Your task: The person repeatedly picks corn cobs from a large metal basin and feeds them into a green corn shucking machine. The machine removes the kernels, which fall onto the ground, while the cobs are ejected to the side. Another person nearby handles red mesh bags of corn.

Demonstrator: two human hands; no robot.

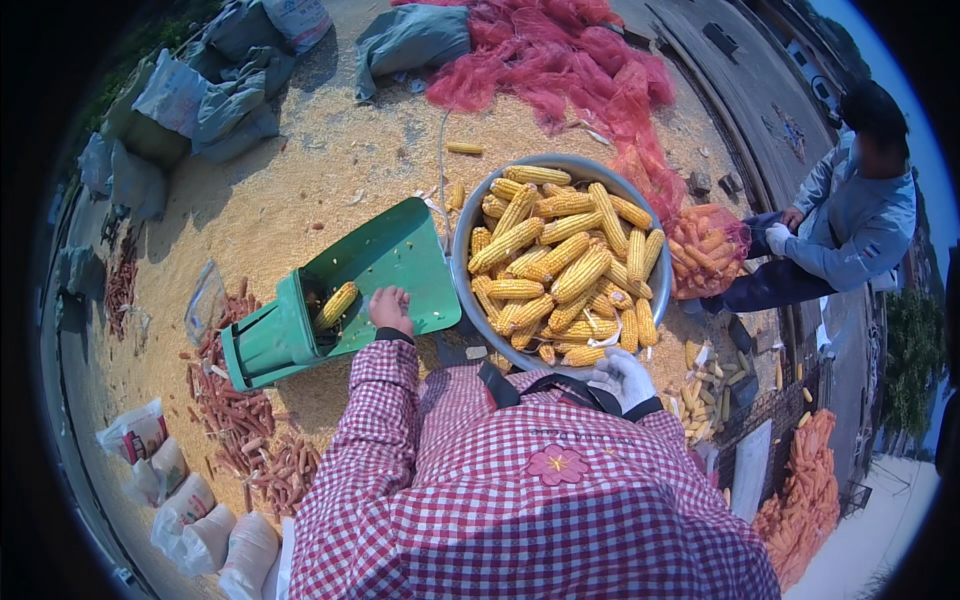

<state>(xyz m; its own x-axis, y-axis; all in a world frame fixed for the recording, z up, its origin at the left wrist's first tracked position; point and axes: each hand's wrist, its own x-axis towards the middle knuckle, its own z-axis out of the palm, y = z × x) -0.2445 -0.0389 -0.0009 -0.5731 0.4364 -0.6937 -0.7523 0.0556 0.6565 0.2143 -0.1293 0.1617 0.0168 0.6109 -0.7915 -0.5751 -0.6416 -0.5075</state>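
My bare left hand (392,309) is over the green chute (397,255) of a corn sheller (259,330), holding nothing, its fingers loosely bent. One yellow ear of corn (337,305) lies tilted in the sheller's dark mouth, just left of that hand. A few loose kernels dot the chute. To the right stands a round metal basin (463,214) heaped with husked ears of corn (559,259). At the basin's near rim is my right hand (624,379) in a white glove, fingers extended with no ear in them; whether it touches the rim is unclear.
Loose kernels (300,202) cover the ground. Bare reddish cobs (240,412) pile below the sheller. A person (847,202) at right holds a mesh sack of corn (705,251). Red netting (555,60) lies beyond the basin; filled sacks (195,510) line the lower left.
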